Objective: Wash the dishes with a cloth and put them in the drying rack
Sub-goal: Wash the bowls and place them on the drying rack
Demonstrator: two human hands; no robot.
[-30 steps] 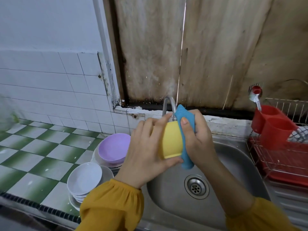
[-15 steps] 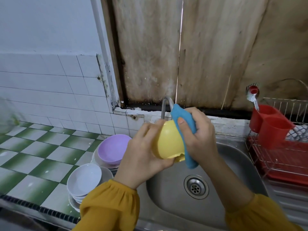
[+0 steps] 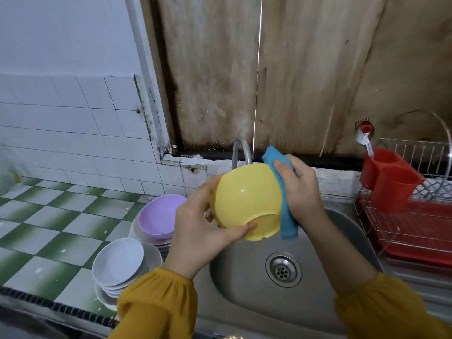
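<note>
Yellow glossy round bowl point(image 3: 247, 196) | left grip point(image 3: 195, 233) curled round it | right grip point(image 3: 303, 192) clutching folded blue cloth point(image 3: 288, 223)

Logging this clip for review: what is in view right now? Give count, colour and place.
yellow bowl: one, yellow, held above the sink, base toward the camera
cloth: one, blue, against the yellow bowl's right side
purple bowl: one, purple, on pale plates left of the sink
white dishes: one stack, white, counter's near edge
sink: one, steel, centre
tap: one, metal, behind the yellow bowl
drying rack: one, wire over a red tray, right of the sink
cutlery holder: one, red, on the rack
spoon: one, metal, standing in the holder
counter: one, green and white tiles, left
sleeves: two, mustard, bottom
left hand: grips the yellow bowl
right hand: holds the cloth
</note>
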